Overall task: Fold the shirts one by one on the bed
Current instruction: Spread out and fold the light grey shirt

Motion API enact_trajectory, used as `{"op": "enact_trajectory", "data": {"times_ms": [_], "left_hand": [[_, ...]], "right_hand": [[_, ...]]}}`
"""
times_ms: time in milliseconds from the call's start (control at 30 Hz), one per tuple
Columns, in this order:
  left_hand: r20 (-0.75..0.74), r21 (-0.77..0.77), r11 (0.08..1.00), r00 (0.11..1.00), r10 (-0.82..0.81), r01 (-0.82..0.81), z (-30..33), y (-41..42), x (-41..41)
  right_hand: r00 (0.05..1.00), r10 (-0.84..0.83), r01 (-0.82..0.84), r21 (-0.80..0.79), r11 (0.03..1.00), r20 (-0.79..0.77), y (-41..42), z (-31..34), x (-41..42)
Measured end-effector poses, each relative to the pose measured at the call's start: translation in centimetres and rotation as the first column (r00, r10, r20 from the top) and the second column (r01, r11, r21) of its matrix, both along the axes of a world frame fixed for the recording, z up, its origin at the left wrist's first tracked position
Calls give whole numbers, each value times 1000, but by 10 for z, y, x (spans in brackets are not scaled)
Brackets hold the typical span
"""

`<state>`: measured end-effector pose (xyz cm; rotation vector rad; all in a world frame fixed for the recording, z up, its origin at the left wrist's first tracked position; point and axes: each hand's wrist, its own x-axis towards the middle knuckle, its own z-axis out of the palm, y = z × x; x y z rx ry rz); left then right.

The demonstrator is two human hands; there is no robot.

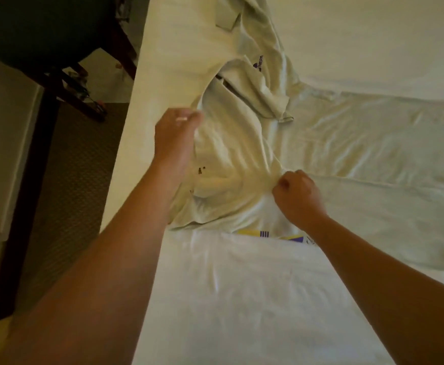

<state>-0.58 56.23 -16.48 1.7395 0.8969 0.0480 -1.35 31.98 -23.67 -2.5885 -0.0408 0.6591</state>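
Right now your right hand [296, 194] sits nearest, fingers curled tight and pinching a fold of the pale shirt [231, 143] where it bunches on the white bed [242, 299]. Further out, your left hand [174, 133] pinches the shirt's far edge near the bed's side, lifting it slightly. Beyond, a second shirt [265, 69] with a purple print lies crumpled, touching the first

bare sheet [242, 299] near | shirts [242, 143] crowd middle | chair [44, 30] left
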Motion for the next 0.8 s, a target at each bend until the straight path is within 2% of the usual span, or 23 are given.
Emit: {"op": "enact_trajectory", "data": {"times_ms": [67, 200, 300, 333, 367, 433, 467, 567, 633, 700, 767, 800], "left_hand": [[-154, 50, 997, 987, -49, 57, -34, 6, -41], [-353, 162, 954, 917, -184, 254, -70, 7, -102], [-374, 269, 896, 896, -240, 352, -71, 2, -123], [-359, 304, 877, 897, -257, 373, -71, 2, -130], [-345, 335, 858, 898, -272, 388, -71, 2, -135], [-315, 398, 820, 901, -298, 411, -74, 5, -146], [-302, 444, 792, 902, -309, 420, -78, 7, -153], [-279, 554, 710, 901, -334, 435, -88, 8, -168], [-245, 549, 752, 930, -272, 365, -89, 9, -173], [-241, 504, 826, 959, -148, 254, -87, 12, -176], [-277, 554, 805, 959, -62, 213, -89, 13, -180], [-294, 588, 780, 955, -41, 214, -91, 12, -183]], "right_hand": [[998, 9, -13, 66, 998, 64, 26, 1, 10], [978, 53, -70, 79, 994, 202, 62, -2, 37], [896, 260, -304, 71, 950, 361, 88, -3, 47], [874, 359, -408, 90, 909, 328, 101, -1, 48], [855, 467, -497, 99, 862, 226, 113, 2, 49], [756, 653, -653, 9, 757, -34, 138, 4, 52], [700, 708, -714, -54, 698, -91, 147, 3, 54], [655, 750, -754, -159, 638, -96, 155, -2, 61], [686, 726, -724, -141, 675, -47, 156, -2, 69], [787, 617, -616, -32, 787, 26, 159, -2, 78], [902, 420, -426, 46, 904, 102, 160, -4, 88], [924, 364, -371, 46, 927, 117, 159, -7, 89]]}}
